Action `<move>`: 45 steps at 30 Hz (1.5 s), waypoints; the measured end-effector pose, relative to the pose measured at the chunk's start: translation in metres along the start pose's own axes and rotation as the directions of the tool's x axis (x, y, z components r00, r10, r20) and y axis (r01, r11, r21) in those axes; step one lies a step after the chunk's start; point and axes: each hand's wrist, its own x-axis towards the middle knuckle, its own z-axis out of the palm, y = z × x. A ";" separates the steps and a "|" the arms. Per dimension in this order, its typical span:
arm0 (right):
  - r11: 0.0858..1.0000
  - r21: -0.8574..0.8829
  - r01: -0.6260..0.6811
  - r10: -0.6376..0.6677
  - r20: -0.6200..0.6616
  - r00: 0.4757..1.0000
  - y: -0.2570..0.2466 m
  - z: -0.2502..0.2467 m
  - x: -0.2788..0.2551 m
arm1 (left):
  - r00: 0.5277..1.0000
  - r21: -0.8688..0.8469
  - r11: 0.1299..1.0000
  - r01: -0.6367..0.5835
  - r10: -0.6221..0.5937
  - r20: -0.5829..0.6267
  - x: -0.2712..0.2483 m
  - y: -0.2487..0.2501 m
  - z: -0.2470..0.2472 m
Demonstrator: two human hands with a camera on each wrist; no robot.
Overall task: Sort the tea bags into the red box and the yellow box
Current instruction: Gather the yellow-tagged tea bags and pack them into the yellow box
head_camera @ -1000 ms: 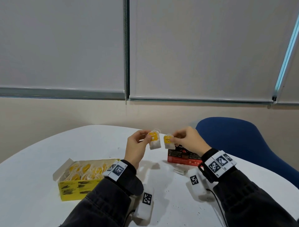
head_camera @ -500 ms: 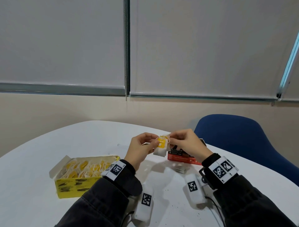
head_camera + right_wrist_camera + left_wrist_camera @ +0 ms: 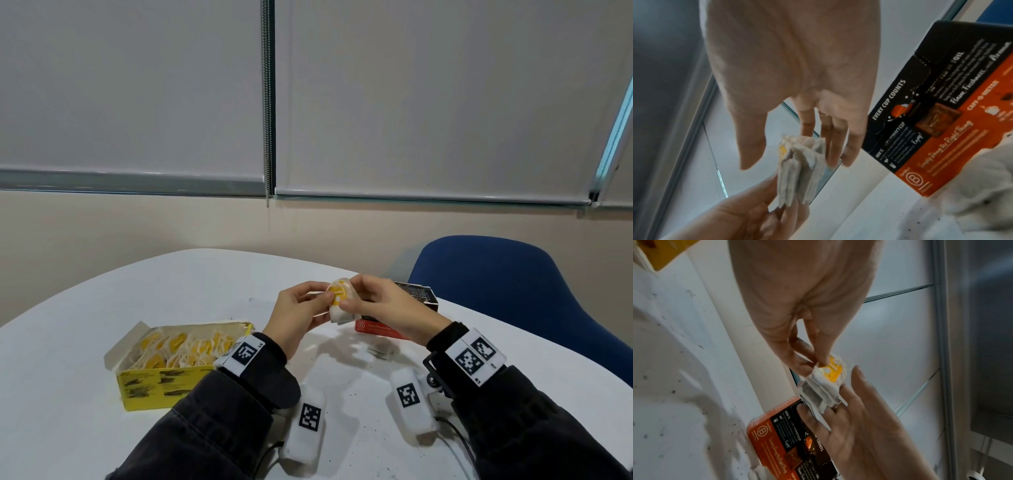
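Both hands meet above the white table and hold a small stack of white tea bags with a yellow tag. My left hand pinches the tag side. My right hand holds the stack between its thumb and fingers. The open yellow box, full of yellow-tagged tea bags, stands to the left under my left forearm. The red and black box sits just behind my right hand; its inside is hidden.
A small pale packet lies on the table in front of the red box. A blue chair stands at the table's right edge. Dark tea specks dot the tabletop near me. A wall with blinds lies beyond.
A second ago each hand held its own tea bag, a little apart. The hands have come together and lowered slightly, and the bags now form one stack between them.
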 end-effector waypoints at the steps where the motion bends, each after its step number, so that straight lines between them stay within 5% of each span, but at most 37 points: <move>1: 1.000 0.016 -0.006 0.006 0.019 1.000 0.000 0.002 0.000 | 1.000 -0.019 1.000 -0.002 0.002 -0.010 0.000 0.000 0.000; 10: 0.997 0.067 0.037 -0.032 -0.075 0.997 0.004 -0.001 0.001 | 0.997 -0.112 0.993 -0.024 0.016 -0.069 -0.001 0.000 0.001; 27: 0.982 0.188 -0.016 0.055 -0.207 0.977 0.013 -0.007 0.009 | 0.989 0.072 0.989 0.131 -0.126 -0.074 0.001 0.001 0.005; 38: 0.976 0.216 -0.036 0.050 -0.059 0.997 0.019 -0.005 0.008 | 0.992 0.317 0.948 0.031 0.010 -0.129 -0.008 0.007 0.006; 45: 0.948 0.318 -0.027 -0.007 0.103 0.995 0.000 0.001 -0.001 | 0.974 0.646 0.760 -0.069 0.191 -0.120 -0.034 0.051 -0.010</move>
